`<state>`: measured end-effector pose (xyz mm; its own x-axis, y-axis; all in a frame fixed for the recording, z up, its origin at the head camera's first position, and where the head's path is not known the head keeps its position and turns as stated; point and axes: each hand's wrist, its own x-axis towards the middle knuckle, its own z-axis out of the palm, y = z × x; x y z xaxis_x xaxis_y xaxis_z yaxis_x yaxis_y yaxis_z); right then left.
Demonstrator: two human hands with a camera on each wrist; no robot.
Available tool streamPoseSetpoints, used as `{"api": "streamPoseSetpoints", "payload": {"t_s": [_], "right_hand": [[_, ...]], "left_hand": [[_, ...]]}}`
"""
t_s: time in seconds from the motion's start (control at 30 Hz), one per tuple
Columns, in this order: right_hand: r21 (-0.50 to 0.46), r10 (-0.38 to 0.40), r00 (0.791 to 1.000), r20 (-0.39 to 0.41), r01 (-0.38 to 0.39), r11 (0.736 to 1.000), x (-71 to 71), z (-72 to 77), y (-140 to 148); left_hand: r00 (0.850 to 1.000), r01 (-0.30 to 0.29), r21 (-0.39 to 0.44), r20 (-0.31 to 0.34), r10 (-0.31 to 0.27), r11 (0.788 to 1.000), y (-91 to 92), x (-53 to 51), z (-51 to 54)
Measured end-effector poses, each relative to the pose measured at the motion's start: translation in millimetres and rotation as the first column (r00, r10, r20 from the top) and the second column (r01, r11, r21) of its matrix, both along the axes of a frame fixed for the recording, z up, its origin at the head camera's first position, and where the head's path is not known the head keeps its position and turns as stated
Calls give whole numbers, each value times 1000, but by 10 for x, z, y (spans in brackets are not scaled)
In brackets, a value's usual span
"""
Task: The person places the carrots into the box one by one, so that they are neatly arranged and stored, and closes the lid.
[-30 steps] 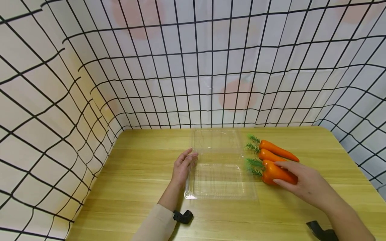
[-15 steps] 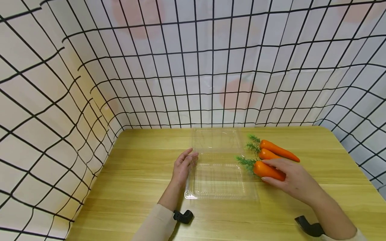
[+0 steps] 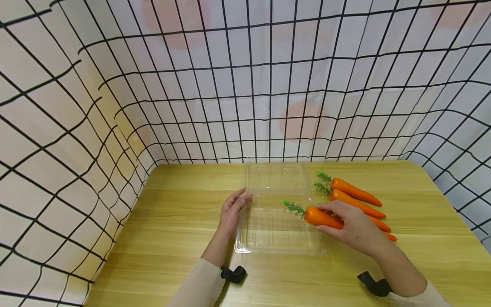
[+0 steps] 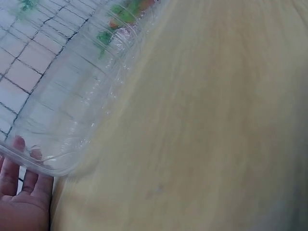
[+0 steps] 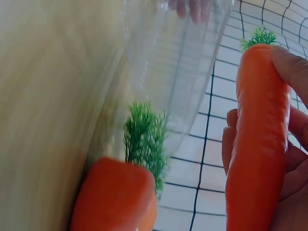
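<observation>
An orange carrot (image 3: 323, 218) with a green leafy top is gripped between the thumb and fingers of my right hand (image 3: 356, 228). It is held up over the right edge of a clear plastic clamshell box (image 3: 276, 230), its leaves pointing left over the base. In the right wrist view the held carrot (image 5: 257, 139) stands clear of another carrot (image 5: 115, 197) below. My left hand (image 3: 232, 213) rests at the box's left rim with fairly straight fingers. The left wrist view shows those fingertips (image 4: 19, 142) through the clear plastic. The box's lid (image 3: 274, 177) lies folded back behind the base.
Several more carrots (image 3: 356, 190) lie side by side on the wooden table (image 3: 172, 238) to the right of the box; my right hand partly covers the nearer ones. A white backdrop with a black grid (image 3: 261, 85) rises behind and beside the table.
My right hand has lifted the carrot from the row and carried it left to the box, uncovering the tips of other carrots. My left hand has stayed at the rim.
</observation>
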<state>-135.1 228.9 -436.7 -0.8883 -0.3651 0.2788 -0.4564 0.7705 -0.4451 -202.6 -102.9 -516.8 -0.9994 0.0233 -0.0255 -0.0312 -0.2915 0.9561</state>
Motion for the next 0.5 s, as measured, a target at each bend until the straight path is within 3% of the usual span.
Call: {"api": "streamPoseSetpoints", "payload": {"t_s": [0.3, 0.5], "right_hand": [[-37, 73, 997, 20, -72, 997, -77, -40, -201], [-86, 116, 989, 89, -109, 990, -107, -58, -364]], "left_hand": [[999, 9, -5, -39, -9, 1000, -27, -12, -63], [999, 15, -10, -49, -15, 1000, -44, -4, -82]]}}
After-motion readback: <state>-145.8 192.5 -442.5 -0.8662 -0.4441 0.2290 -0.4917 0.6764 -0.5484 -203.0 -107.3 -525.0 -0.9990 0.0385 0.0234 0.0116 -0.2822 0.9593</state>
